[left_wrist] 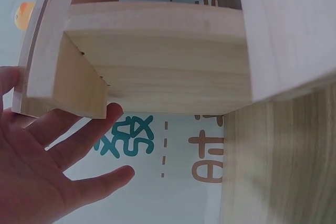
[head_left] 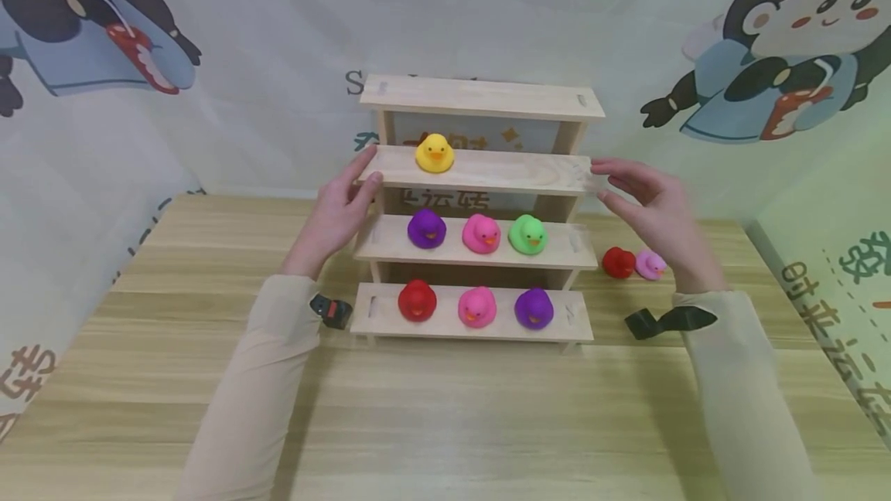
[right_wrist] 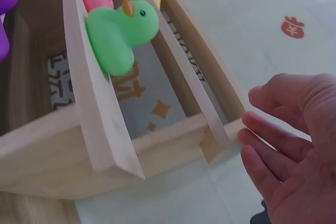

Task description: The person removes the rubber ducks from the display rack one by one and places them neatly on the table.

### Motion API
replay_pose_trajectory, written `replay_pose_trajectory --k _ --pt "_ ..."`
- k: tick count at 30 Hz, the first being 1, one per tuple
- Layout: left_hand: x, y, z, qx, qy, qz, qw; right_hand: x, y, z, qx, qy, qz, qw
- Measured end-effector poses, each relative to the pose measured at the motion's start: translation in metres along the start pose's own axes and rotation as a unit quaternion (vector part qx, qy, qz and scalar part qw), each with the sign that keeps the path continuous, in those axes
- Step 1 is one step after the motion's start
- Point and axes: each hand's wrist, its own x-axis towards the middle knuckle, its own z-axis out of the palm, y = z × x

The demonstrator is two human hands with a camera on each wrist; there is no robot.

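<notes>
A stepped wooden rack (head_left: 515, 169) with tiers one above another stands at the back of the table. My left hand (head_left: 341, 211) rests on the left end of the second tier from the top, fingers loosely extended. At that tier's right end, my right hand (head_left: 650, 199) holds nothing; its fingertips are at or close to the wood. On this tier sits a yellow duck (head_left: 435, 155). Below it are a purple duck (head_left: 427, 229), a pink duck (head_left: 481, 233) and a green duck (right_wrist: 118, 38). The lowest tier bears a red duck (head_left: 418, 301), another pink duck (head_left: 476, 307) and another purple duck (head_left: 534, 308).
To the right of the rack, beneath my right hand, a second red duck (head_left: 618, 262) and a light pink duck (head_left: 650, 264) lie on the wood-grain table (head_left: 445, 416). A white printed cloth (head_left: 278, 45) hangs close behind the rack.
</notes>
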Motion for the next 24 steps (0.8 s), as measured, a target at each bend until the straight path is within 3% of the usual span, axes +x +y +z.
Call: replay_pose_trajectory --k 10,24 --pt "-0.001 0.0 -0.002 -0.003 0.002 -0.011 0.9999 0.019 -0.013 0.022 -0.002 -0.044 -0.006 0.999" --pt "0.001 0.0 0.0 0.002 0.002 -0.001 1.0 0.043 -0.012 0.039 0.019 -0.067 0.036 0.9969"
